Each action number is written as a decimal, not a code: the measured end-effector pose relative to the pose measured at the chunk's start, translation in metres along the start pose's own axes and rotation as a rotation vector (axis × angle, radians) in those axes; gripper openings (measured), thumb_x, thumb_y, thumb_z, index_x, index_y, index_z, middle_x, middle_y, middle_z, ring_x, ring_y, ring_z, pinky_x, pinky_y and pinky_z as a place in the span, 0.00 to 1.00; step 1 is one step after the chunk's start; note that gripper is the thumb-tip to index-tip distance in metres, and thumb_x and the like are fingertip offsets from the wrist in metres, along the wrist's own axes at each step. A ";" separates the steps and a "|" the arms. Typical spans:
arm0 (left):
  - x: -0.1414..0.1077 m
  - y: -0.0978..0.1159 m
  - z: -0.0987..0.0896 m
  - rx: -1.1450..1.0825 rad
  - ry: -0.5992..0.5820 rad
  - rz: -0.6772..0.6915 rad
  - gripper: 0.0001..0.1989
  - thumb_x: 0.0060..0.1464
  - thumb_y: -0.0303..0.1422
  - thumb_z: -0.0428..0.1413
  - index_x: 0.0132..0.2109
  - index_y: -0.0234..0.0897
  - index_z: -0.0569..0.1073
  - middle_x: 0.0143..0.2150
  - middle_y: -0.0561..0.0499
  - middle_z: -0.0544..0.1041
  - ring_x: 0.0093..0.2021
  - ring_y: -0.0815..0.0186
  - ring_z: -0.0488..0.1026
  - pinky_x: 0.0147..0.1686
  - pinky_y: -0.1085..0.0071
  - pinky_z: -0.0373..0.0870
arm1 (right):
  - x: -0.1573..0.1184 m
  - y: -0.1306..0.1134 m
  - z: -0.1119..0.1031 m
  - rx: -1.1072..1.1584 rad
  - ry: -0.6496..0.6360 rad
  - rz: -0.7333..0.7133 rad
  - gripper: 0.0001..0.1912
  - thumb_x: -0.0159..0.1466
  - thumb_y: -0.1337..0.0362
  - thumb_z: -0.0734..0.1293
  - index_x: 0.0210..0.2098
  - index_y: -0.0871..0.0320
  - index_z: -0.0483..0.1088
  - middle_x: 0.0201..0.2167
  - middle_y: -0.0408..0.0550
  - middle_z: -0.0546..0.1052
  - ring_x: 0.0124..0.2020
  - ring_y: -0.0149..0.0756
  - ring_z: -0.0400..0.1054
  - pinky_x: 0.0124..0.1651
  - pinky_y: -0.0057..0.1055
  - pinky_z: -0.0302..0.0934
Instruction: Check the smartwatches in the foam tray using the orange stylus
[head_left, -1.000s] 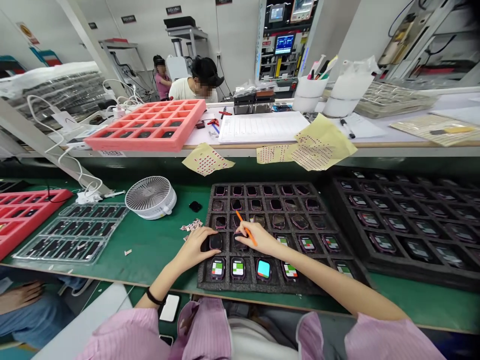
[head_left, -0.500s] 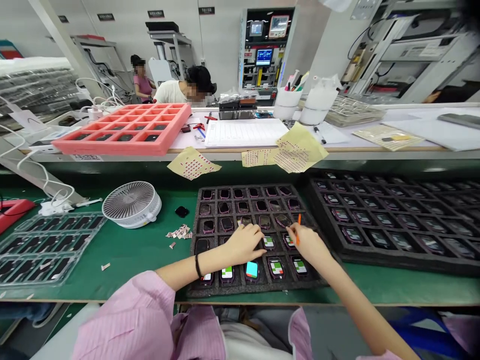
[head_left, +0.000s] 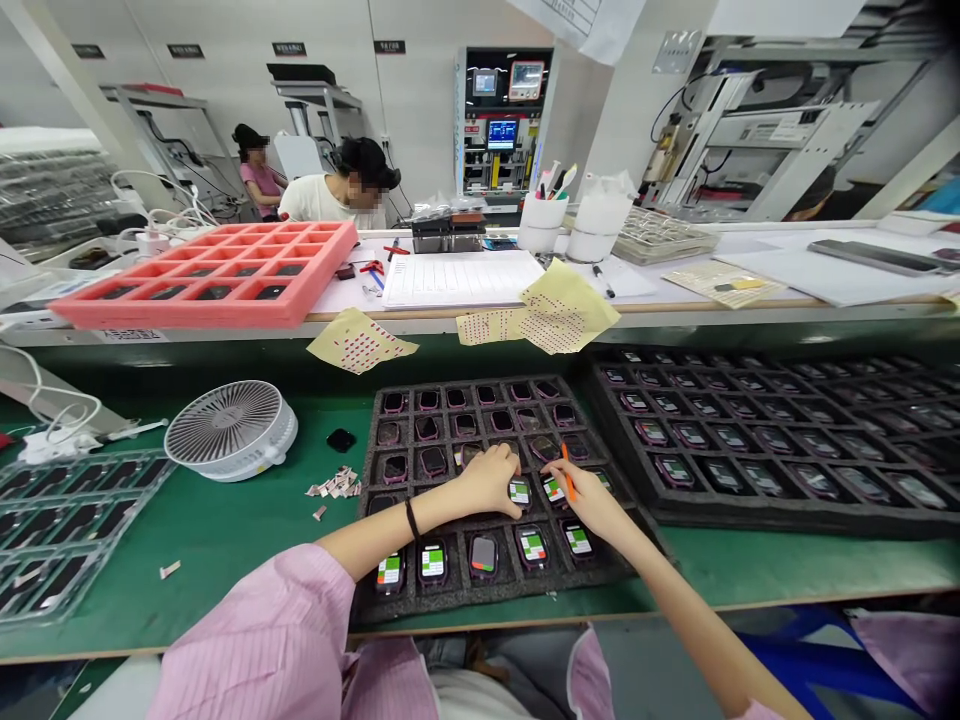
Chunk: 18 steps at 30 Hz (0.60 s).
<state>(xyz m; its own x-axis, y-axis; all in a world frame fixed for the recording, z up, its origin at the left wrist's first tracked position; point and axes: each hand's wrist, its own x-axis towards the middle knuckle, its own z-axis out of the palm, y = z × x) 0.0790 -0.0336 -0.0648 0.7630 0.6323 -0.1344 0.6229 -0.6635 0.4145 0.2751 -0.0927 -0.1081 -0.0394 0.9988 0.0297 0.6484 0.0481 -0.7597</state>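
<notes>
One orange stick (head_left: 568, 472) pinched in my right hand (head_left: 590, 498); my half-spread left hand (head_left: 489, 480) should steady the watch (head_left: 519, 492).

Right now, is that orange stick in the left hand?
No, the right hand holds the orange stick, while the left hand is at a lit smartwatch in the black foam tray.

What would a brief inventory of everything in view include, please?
Dark foam trays: several, charcoal, bench
Watches: many, purplish, inside trays
Fan: one, white, bench left
Scraps: many, pale, beside fan
Clear tray: count unclear, transparent, far left
Foam grid: one, pink, shelf
Sticker sheets: several, yellow, shelf edge
Co-workers: two, white and pink tops, behind
Slim tool: one, orange, held
Left grip: one, bare, by lit watch
Right grip: one, bare, on tool
</notes>
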 end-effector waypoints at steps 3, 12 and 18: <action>-0.003 -0.008 -0.010 -0.385 0.097 -0.023 0.23 0.38 0.29 0.64 0.43 0.36 0.66 0.40 0.48 0.74 0.40 0.59 0.73 0.37 0.67 0.70 | 0.001 -0.001 0.001 0.144 0.024 0.057 0.21 0.62 0.49 0.57 0.36 0.57 0.72 0.26 0.48 0.75 0.22 0.36 0.67 0.26 0.32 0.62; -0.021 -0.018 -0.055 -1.244 0.262 -0.057 0.31 0.40 0.29 0.66 0.51 0.36 0.62 0.41 0.48 0.72 0.27 0.75 0.69 0.19 0.81 0.62 | 0.028 -0.059 -0.027 0.831 -0.022 0.098 0.21 0.57 0.53 0.69 0.45 0.59 0.70 0.29 0.45 0.74 0.23 0.32 0.69 0.23 0.28 0.58; -0.029 -0.025 -0.070 -1.383 0.406 -0.059 0.33 0.34 0.29 0.68 0.50 0.33 0.68 0.41 0.46 0.75 0.32 0.71 0.72 0.21 0.81 0.64 | 0.057 -0.108 -0.042 0.814 -0.101 -0.077 0.23 0.53 0.61 0.74 0.47 0.57 0.69 0.35 0.46 0.75 0.27 0.31 0.70 0.25 0.28 0.61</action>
<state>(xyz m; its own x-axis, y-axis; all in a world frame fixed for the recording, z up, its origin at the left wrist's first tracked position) 0.0293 -0.0071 -0.0083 0.4946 0.8689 -0.0190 -0.1923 0.1308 0.9726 0.2343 -0.0405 0.0029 -0.1549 0.9853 0.0715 -0.1118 0.0545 -0.9922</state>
